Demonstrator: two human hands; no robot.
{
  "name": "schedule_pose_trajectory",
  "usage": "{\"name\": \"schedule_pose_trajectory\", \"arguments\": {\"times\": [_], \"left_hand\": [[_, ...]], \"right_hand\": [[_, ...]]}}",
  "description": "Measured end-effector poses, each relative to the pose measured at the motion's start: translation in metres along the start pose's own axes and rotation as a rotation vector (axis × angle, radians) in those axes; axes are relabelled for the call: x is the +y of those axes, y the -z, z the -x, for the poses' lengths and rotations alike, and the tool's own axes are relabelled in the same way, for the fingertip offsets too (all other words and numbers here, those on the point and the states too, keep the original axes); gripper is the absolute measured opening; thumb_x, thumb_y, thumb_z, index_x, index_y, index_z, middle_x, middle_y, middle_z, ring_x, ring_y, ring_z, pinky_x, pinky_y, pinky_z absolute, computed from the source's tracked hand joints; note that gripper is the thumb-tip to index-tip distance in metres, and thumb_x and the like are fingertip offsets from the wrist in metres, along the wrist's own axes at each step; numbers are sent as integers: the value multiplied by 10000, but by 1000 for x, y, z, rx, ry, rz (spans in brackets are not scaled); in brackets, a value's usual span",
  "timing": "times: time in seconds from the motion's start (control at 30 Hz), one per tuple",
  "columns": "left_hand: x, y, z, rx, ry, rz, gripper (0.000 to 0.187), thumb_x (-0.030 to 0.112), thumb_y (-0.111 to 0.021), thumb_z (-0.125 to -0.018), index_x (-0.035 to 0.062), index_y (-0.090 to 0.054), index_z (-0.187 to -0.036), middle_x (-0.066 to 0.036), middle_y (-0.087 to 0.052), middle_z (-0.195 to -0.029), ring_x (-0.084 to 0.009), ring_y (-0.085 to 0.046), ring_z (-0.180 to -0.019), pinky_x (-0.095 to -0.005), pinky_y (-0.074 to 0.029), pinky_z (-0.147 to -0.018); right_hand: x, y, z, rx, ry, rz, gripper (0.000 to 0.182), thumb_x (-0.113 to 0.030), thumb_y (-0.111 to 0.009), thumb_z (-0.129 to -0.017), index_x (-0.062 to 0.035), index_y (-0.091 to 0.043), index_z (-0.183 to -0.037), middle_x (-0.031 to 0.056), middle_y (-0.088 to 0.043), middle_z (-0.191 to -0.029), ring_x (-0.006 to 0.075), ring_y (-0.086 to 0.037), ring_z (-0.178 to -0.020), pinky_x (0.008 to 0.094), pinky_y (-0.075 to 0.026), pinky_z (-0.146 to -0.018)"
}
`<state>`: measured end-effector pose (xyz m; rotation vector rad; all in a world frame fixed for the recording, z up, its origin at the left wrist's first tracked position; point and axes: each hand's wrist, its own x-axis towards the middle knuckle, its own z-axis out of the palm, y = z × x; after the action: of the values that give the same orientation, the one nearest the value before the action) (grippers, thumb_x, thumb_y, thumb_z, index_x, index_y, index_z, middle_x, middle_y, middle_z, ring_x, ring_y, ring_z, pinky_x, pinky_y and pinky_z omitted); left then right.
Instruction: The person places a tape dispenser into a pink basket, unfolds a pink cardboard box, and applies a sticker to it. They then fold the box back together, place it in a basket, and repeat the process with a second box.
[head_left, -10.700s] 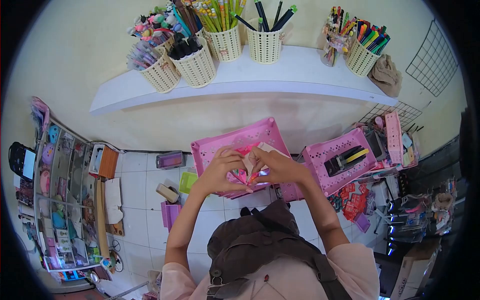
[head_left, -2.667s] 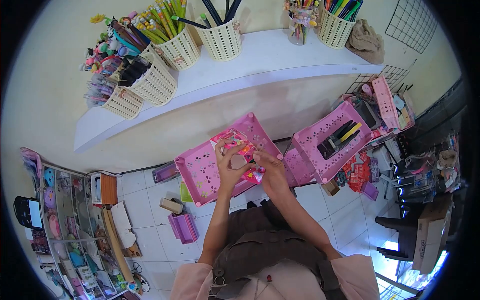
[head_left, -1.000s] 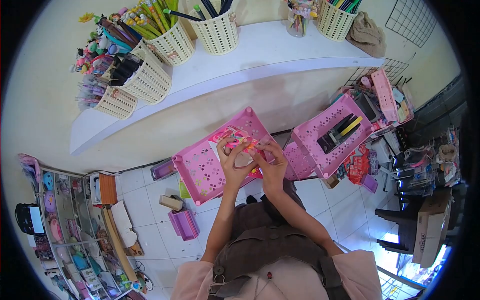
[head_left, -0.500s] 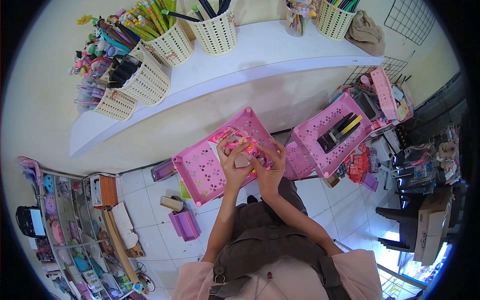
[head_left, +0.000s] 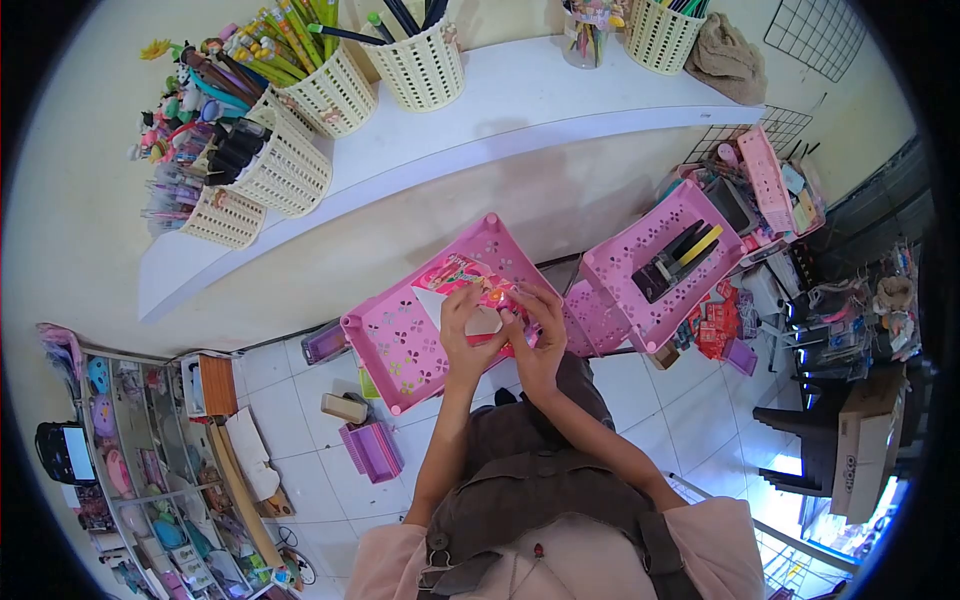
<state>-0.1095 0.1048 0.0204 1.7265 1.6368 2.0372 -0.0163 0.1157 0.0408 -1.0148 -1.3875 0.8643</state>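
Above a pink tray (head_left: 375, 325) with flower-shaped holes, both my hands are closed on a pink and red printed cardboard box (head_left: 462, 270) with a white side facing me. My left hand (head_left: 468, 330) grips its left part, fingers bent over the top. My right hand (head_left: 538, 335) holds the right part, thumb and fingers close to my left fingertips. What lies under the fingers is hidden.
A white shelf (head_left: 500, 125) on the wall carries cream baskets (head_left: 288, 172) of pens and pencils. Right of me, another pink tray (head_left: 610, 265) holds black-and-yellow packaged items (head_left: 678, 262). A purple basket (head_left: 372, 452) and a small box (head_left: 344, 407) are on the floor.
My fingers have shifted slightly on the box, and more of its printed top and white side shows. The view has moved a little.
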Motion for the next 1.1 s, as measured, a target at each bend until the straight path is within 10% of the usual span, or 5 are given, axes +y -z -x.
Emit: {"name": "schedule_pose_trajectory", "arguments": {"times": [1.1], "left_hand": [[32,-2,-1,89,22,-168,309,-19,-684,-578,48,-606,-869,-113,-559,-917,-196,-570,-807,-253,-475,-642]], "right_hand": [[-5,13,1,-131,16,-70,194,-127,-511,-753,-109,-608,-920,56,-528,-1021,118,-515,-853,287,-240,-790]]}}
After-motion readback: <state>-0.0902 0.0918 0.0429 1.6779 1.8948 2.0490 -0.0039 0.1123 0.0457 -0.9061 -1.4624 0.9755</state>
